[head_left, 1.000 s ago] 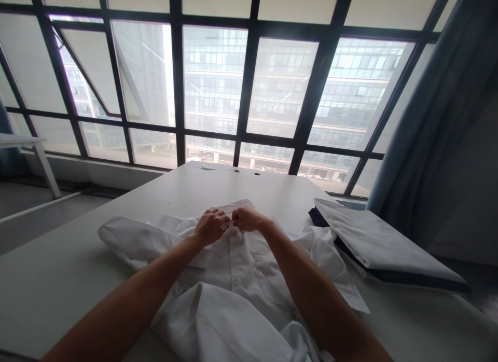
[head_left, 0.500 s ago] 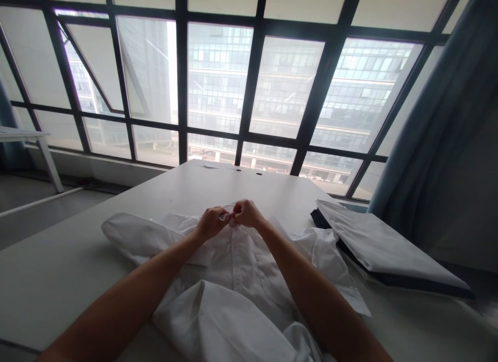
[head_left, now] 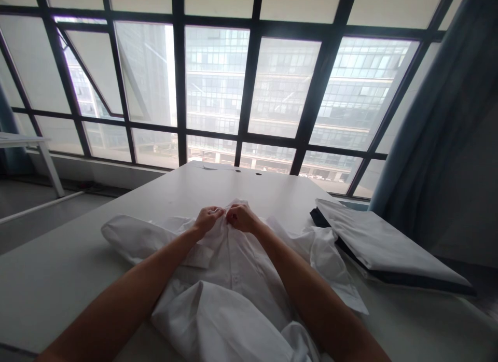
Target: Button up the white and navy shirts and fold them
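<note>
A white button-up shirt (head_left: 249,268) lies spread on the white table, collar end away from me and its lower part bunched toward me. At the top of its front, near the collar, my left hand (head_left: 209,219) pinches the fabric between thumb and fingers. Right beside it, my right hand (head_left: 241,217) is curled closed on the same part of the shirt. The two hands almost touch. Whatever small piece lies between the fingertips is hidden. A small button shows lower on the front strip.
To the right, folded white and dark cloths (head_left: 385,242) lie stacked on the white table (head_left: 155,193). Flat white paper (head_left: 208,167) rests at the far edge. Beyond stand large windows (head_left: 218,82), a blue-grey curtain (head_left: 420,123) and another table (head_left: 42,144) at left.
Both hands have shifted slightly, and my right hand has turned downward and curled more. The collar now shows above it, and the shirt front is pulled up into folds.
</note>
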{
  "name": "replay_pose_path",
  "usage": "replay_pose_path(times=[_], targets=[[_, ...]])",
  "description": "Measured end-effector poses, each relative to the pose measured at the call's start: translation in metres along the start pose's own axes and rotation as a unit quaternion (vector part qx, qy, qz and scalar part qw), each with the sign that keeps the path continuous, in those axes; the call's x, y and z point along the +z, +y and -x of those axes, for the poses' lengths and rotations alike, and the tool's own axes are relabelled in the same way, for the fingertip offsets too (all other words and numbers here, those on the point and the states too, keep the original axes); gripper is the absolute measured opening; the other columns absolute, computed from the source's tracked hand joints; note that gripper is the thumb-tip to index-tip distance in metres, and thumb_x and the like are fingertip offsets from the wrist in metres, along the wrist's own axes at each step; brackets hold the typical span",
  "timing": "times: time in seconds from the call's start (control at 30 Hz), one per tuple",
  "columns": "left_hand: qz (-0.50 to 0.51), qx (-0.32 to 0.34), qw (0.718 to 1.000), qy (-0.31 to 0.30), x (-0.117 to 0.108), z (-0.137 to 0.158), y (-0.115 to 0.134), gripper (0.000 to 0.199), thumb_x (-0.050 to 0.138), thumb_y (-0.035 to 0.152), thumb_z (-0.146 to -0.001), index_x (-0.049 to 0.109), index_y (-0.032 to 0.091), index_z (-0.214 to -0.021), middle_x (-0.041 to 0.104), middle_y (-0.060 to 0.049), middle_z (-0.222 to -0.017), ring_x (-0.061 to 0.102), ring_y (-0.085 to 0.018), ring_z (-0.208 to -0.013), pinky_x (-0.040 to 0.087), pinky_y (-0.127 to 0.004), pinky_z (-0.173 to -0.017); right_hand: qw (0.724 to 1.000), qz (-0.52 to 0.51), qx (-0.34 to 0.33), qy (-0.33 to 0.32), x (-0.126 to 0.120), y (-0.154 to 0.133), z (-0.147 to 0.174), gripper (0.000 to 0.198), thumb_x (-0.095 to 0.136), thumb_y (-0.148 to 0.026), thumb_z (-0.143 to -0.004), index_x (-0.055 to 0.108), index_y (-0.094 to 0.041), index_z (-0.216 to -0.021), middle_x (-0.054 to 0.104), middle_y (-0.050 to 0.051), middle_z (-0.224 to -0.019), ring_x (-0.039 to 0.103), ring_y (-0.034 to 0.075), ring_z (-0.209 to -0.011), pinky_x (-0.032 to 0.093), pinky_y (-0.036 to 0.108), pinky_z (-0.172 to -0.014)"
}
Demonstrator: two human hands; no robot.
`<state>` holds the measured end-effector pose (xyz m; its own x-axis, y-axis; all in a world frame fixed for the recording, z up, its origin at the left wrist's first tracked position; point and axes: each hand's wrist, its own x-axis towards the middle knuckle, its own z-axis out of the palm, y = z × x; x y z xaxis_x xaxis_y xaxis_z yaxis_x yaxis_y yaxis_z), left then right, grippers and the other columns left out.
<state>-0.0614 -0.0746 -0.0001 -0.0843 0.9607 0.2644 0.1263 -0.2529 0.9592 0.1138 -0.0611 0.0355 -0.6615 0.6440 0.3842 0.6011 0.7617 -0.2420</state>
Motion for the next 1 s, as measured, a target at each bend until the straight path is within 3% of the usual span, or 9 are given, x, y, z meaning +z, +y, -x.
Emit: replay_pose_path(times=[0.07,0.17,0.27,0.37,0.47,0.57,0.77,0.87,1.0], targets=[[-0.021,0.016,0.999,0.038,-0.001,-0.003,0.000,0.044,0.067,0.053,-0.069,0.072,0.012,-0.084,0.065,-0.002,-0.065,0.056,-0.015,-0.061,0.042,-0.025,-0.058,0.997,0.050,0.048,-0.022,-0.005,0.001,0.003,0.012,0.062,-0.012,-0.078,0.073,-0.015,-0.081,0.070,0.007,-0.088,0.063,0.016,-0.077,0.044,0.023,-0.068],[-0.123,0.048,0.988,0.081,-0.005,-0.004,0.001,0.036,0.059,0.045,-0.080,0.071,0.013,-0.088,0.064,-0.002,-0.064,0.057,-0.017,-0.060,0.043,-0.026,-0.058,0.979,0.105,0.168,0.037,-0.015,0.005,0.007,0.018,0.057,-0.018,-0.085,0.071,-0.015,-0.095,0.070,0.010,-0.095,0.063,0.018,-0.081,0.044,0.026,-0.070],[-0.286,0.136,0.945,0.082,-0.009,0.004,0.009,0.025,0.052,0.027,-0.086,0.071,0.015,-0.096,0.071,-0.008,-0.080,0.064,-0.022,-0.077,0.049,-0.033,-0.074,0.969,0.099,0.209,0.086,-0.026,0.010,0.007,0.025,0.051,-0.017,-0.090,0.068,-0.015,-0.108,0.068,0.011,-0.104,0.063,0.018,-0.086,0.044,0.026,-0.075],[-0.405,0.305,0.862,-0.011,-0.005,0.020,0.024,0.042,0.049,0.005,-0.076,0.068,0.019,-0.111,0.071,-0.010,-0.113,0.062,-0.024,-0.110,0.038,-0.045,-0.105,0.976,0.094,0.182,0.077,-0.035,0.008,0.005,0.024,0.048,-0.016,-0.092,0.069,-0.016,-0.104,0.066,0.010,-0.107,0.063,0.017,-0.085,0.044,0.025,-0.075],[-0.456,0.356,0.803,-0.144,0.003,0.034,0.035,0.038,0.051,0.003,-0.072,0.072,0.021,-0.097,0.074,-0.006,-0.101,0.064,-0.022,-0.105,0.023,-0.048,-0.116,0.973,0.140,0.167,0.070,-0.043,0.003,0.005,0.022,0.049,-0.015,-0.090,0.069,-0.016,-0.100,0.066,0.011,-0.104,0.062,0.019,-0.086,0.043,0.027,-0.074],[-0.455,0.302,0.815,-0.195,0.008,0.039,0.038,0.023,0.053,0.017,-0.084,0.073,0.022,-0.075,0.073,-0.005,-0.076,0.067,-0.021,-0.084,0.029,-0.046,-0.111,0.965,0.202,0.159,0.055,-0.051,0.002,0.007,0.019,0.055,-0.014,-0.084,0.071,-0.015,-0.093,0.069,0.013,-0.097,0.060,0.025,-0.093,0.043,0.033,-0.082],[-0.374,0.280,0.857,-0.217,0.003,0.034,0.030,0.016,0.062,0.025,-0.086,0.077,0.022,-0.084,0.077,-0.004,-0.084,0.067,-0.020,-0.083,0.038,-0.035,-0.100,0.989,0.128,0.060,-0.037,-0.059,-0.002,0.011,0.040,0.062,-0.001,-0.066,0.074,-0.021,-0.099,0.073,0.004,-0.098,0.061,0.022,-0.098,0.042,0.031,-0.089],[-0.372,0.295,0.855,-0.211,0.002,0.033,0.025,0.015,0.062,0.025,-0.087,0.077,0.022,-0.084,0.076,-0.004,-0.086,0.067,-0.020,-0.086,0.038,-0.035,-0.098,0.993,0.063,-0.013,-0.103,-0.051,-0.011,0.020,0.027,0.070,-0.009,-0.069,0.077,-0.024,-0.090,0.074,0.001,-0.098,0.064,0.020,-0.097,0.042,0.032,-0.094],[-0.387,0.310,0.840,-0.218,0.003,0.031,0.017,0.016,0.063,0.028,-0.088,0.077,0.021,-0.087,0.075,-0.005,-0.085,0.067,-0.021,-0.086,0.040,-0.035,-0.096,0.995,0.011,-0.002,-0.095,-0.034,-0.014,0.042,0.015,0.065,-0.017,-0.079,0.076,-0.020,-0.089,0.075,0.003,-0.088,0.065,0.017,-0.081,0.046,0.027,-0.079]])
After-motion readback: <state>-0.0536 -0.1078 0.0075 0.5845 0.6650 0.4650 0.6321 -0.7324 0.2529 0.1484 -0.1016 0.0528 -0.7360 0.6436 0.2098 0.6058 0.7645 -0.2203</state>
